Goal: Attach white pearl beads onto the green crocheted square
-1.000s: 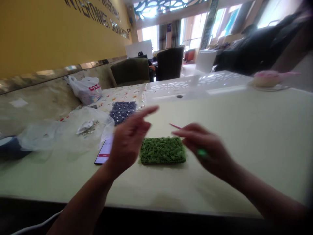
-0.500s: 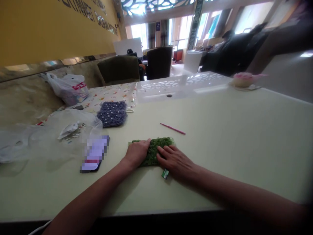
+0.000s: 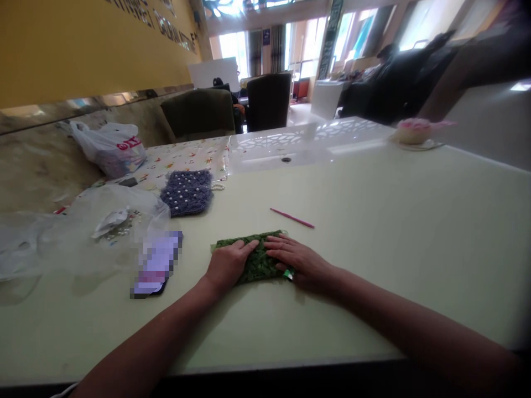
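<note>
A green crocheted piece (image 3: 259,261) with a leafy, textured surface lies flat on the table in front of me. My left hand (image 3: 227,265) grips its left side, thumb on top and the other fingers partly out of sight. On its right side rests my right hand (image 3: 305,258), palm down with the fingers stretched out over the surface. A small green and white label (image 3: 289,274) shows beside the right hand at the piece's lower right corner. Just beyond the piece lies a pink crochet hook (image 3: 292,218).
To the left are a phone (image 3: 160,264), a clear plastic bag (image 3: 136,207) with beads, and a purple crocheted bag (image 3: 187,192) dotted with pearls. Farther back stand a white carrier bag (image 3: 114,146) and, at right, a pink flower pot (image 3: 412,132). A table hole (image 3: 286,160) lies ahead.
My right hand has shifted up and over the green piece, its fingers now flatter. The label has moved up against the piece's corner. The piece sits slightly farther left in view.
</note>
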`<state>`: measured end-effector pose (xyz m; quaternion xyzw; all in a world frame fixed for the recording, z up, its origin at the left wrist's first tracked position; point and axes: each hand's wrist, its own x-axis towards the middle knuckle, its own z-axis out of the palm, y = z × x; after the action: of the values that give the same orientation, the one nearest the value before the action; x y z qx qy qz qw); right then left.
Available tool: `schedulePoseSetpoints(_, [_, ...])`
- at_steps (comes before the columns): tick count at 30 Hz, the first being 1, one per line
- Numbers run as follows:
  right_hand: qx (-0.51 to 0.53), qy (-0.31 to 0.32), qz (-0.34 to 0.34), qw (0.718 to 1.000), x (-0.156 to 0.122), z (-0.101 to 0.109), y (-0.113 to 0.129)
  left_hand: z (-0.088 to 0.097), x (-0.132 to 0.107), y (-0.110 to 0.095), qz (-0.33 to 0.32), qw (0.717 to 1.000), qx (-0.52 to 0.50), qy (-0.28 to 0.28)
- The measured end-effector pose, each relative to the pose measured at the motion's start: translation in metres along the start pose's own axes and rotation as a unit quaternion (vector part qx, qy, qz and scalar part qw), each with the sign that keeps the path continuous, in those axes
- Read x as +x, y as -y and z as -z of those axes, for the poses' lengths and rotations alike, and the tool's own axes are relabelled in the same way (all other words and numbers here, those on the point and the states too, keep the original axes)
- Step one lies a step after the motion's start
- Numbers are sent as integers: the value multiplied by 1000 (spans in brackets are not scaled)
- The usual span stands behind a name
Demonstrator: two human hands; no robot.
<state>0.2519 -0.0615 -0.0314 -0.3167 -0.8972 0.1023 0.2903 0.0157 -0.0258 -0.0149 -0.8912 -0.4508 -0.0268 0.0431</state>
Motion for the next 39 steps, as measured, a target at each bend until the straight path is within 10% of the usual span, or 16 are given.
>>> schedulePoseSetpoints(5, [82,-87,-38,992,1,6,4,-4,-1,1,20,999,-6,-30])
schedulePoseSetpoints(12, [204,-75,-78,973,3,15,0,-8,-4,10,-124,976,-136,-118])
schedulePoseSetpoints(20, [107,10,81,991,4,5,15,-6,-1,12,135,969,-171,-119])
schedulePoseSetpoints(23, [53,-63,-30,996,17,5,22,-3,2,13,188,944,-247,-109])
schedulePoseSetpoints(25, [23,-36,-96,994,29,4,30,-2,3,15,202,929,-291,-105])
schedulePoseSetpoints(29, [85,112,-8,990,46,0,50,-4,4,18,205,905,-359,-97])
schedulePoseSetpoints(35, [145,128,0,981,50,2,57,-2,4,23,200,887,-406,-87])
schedulePoseSetpoints(39, [24,30,-66,997,46,-7,66,2,3,26,193,882,-416,-103])
